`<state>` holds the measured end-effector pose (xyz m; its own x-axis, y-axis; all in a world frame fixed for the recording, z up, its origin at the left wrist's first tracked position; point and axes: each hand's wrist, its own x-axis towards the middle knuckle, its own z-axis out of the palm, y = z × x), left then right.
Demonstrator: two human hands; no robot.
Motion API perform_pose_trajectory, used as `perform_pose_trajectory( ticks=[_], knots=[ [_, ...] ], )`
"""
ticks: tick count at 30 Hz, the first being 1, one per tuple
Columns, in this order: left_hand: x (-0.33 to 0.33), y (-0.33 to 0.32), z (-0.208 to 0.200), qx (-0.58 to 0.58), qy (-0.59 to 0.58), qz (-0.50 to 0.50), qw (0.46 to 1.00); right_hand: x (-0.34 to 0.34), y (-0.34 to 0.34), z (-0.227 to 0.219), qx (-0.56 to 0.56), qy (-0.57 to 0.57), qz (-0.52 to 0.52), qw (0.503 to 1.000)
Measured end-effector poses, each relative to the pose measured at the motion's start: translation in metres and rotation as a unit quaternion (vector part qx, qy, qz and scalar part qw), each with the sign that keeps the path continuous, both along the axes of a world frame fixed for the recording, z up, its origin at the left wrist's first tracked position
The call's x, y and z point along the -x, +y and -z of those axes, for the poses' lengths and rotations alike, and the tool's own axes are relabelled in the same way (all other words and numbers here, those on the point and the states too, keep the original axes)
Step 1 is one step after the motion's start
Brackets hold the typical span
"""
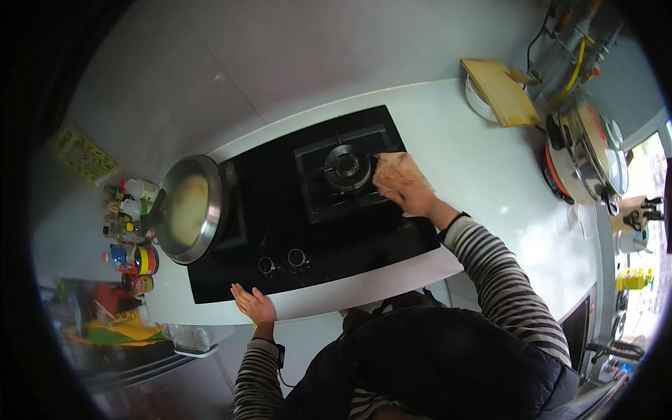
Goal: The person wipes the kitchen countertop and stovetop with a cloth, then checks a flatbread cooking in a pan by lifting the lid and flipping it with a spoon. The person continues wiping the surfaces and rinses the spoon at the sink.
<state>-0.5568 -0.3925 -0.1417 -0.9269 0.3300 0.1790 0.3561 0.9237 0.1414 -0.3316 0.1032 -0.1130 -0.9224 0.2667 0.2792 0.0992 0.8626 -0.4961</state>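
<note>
A black glass gas stove [273, 203] is set into the white counter. My right hand [414, 196] presses a light brown cloth [399, 171] onto the stove's right side, beside the right burner [348, 166] and its square pan support. The fingers are partly hidden by the cloth. Two round knobs stand near the front edge, the right knob [297, 257] among them. My left hand [253, 304] lies flat with fingers stretched out at the stove's front edge, holding nothing. A lidded wok [192, 208] covers the left burner, its glass lid fogged.
Several sauce bottles [126, 231] crowd the counter's left end. A wooden cutting board [500, 92] leans over a white bowl [479, 99] at the back right. A large steel pot [577, 150] stands at the far right. The wall rises behind the stove.
</note>
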Motion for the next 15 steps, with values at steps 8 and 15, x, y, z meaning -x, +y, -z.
perform_pose_trajectory(
  ticks=[8, 15],
  knots=[
    [-0.010, 0.012, -0.008, 0.002, 0.022, -0.041, 0.999, -0.062, 0.113, -0.009, 0.115, -0.098, 0.273, 0.950],
    [-0.013, 0.015, -0.017, -0.002, -0.007, -0.058, 0.998, 0.054, 0.211, -0.052, 0.081, 0.060, 0.341, 0.935]
  ],
)
